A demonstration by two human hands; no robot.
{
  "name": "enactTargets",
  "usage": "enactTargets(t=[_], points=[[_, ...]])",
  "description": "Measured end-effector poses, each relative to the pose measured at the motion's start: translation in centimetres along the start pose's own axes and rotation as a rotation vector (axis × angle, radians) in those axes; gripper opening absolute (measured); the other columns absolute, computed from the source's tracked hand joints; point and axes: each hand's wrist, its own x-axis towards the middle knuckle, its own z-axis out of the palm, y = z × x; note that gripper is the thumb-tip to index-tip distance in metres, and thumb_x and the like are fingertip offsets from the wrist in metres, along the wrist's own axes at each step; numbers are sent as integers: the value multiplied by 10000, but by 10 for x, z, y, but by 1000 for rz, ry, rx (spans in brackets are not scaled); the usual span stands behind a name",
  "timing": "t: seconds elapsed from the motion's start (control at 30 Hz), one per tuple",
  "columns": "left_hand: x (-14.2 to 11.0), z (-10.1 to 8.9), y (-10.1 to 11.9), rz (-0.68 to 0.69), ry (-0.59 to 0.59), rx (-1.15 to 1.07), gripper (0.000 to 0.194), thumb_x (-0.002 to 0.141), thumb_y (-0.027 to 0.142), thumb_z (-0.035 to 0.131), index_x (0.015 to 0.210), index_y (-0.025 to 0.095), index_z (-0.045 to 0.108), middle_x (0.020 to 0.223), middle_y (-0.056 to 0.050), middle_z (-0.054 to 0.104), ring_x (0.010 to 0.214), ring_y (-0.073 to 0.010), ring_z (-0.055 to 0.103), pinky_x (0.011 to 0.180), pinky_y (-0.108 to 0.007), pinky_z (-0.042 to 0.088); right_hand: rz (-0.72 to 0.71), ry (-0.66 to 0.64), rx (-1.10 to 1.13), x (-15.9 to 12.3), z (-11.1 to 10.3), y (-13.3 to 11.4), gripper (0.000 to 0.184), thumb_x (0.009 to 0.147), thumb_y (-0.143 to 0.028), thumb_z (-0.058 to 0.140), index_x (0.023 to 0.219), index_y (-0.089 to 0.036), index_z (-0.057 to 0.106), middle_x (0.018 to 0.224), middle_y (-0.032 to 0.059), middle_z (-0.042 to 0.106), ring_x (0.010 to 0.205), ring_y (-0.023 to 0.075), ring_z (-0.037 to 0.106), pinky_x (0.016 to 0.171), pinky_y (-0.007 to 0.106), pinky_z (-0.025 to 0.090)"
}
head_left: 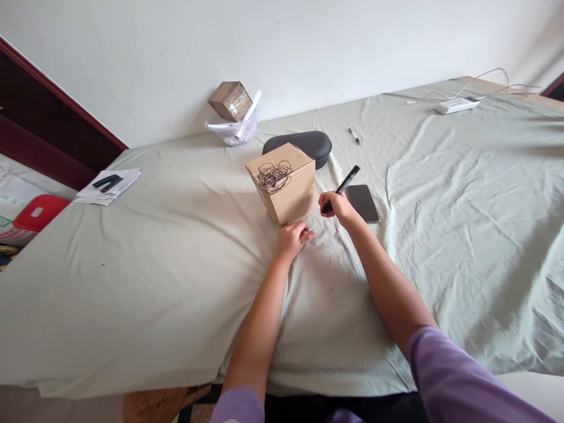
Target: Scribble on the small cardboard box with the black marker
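Note:
A cardboard box (291,194) stands on the cloth in front of me, with a dense black scribble on its top face. My left hand (292,239) rests at the box's near lower edge, fingers loosely bent and thumb apart, holding nothing I can see. Just right of the box, my right hand (335,207) is closed around a black marker (348,178), which slants up and to the right. Whether its tip is uncapped is hidden by the fingers. A dark flat tablet-like object (363,204) lies beside that hand.
Behind the box lies a black hard case (308,145). A small pen-like piece (354,136) is farther right. Near the wall are a plastic bowl (240,134) under another box (230,101), and a power strip (457,106). Papers (108,192) carry a black stapler-like object (108,183).

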Motion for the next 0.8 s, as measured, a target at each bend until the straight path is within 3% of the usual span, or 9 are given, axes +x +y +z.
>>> enactTargets(t=[0.17, 0.27, 0.4, 0.53, 0.7, 0.77, 0.8], points=[[0, -2, 3, 21, 32, 11, 616, 1114, 650, 377, 793, 209, 662, 692, -44, 714, 638, -164, 654, 632, -294, 402, 14, 147, -135, 2, 1, 5, 263, 886, -303, 402, 626, -261, 398, 485, -16, 383, 467, 138, 351, 489, 281, 311], [1, -3, 5, 24, 63, 30, 623, 1140, 593, 328, 745, 214, 626, 665, -40, 685, 633, -163, 642, 632, -301, 394, 47, 226, -296, 3, -6, 10, 325, 924, -363, 490, 638, -268, 368, 540, -23, 373, 525, 140, 361, 518, 299, 315], [1, -3, 6, 38, 101, 48, 607, 1157, 529, 301, 721, 217, 588, 634, -30, 646, 616, -157, 624, 638, -306, 393, 99, 259, -568, 7, -14, 19, 254, 888, -310, 650, 695, -239, 501, 689, 42, 567, 720, 212, 578, 650, 311, 423], [1, 1, 3, 62, 147, 62, 556, 1158, 470, 342, 720, 221, 577, 634, -22, 631, 596, -153, 600, 633, -314, 396, 184, 252, -775, 10, -13, 24, 180, 970, -364, 640, 951, -186, 663, 1049, 183, 732, 1054, 326, 708, 879, 383, 545], [-4, 6, -4, 54, 302, 106, 390, 1113, 413, 486, 795, 228, 614, 721, -38, 637, 717, -182, 634, 742, -325, 489, 206, 259, -911, 4, -11, 14, 530, 950, -459, 708, 1367, -144, 617, 1372, 258, 668, 1284, 408, 650, 1056, 494, 524], [-7, 7, -11, 6, 431, 137, 270, 1070, 457, 577, 985, 212, 652, 922, -106, 682, 935, -242, 678, 893, -385, 535, 180, 343, -954, 1, -17, 9, 604, 975, -461, 673, 1467, -130, 555, 1519, 286, 557, 1441, 457, 527, 1155, 544, 439], [-8, 7, -16, -31, 507, 152, 315, 1035, 501, 635, 1112, 196, 636, 1061, -154, 677, 1071, -283, 670, 971, -435, 540, 186, 402, -978, 0, -22, 9, 647, 978, -453, 669, 1509, -116, 518, 1580, 306, 489, 1507, 486, 446, 1198, 581, 379]])
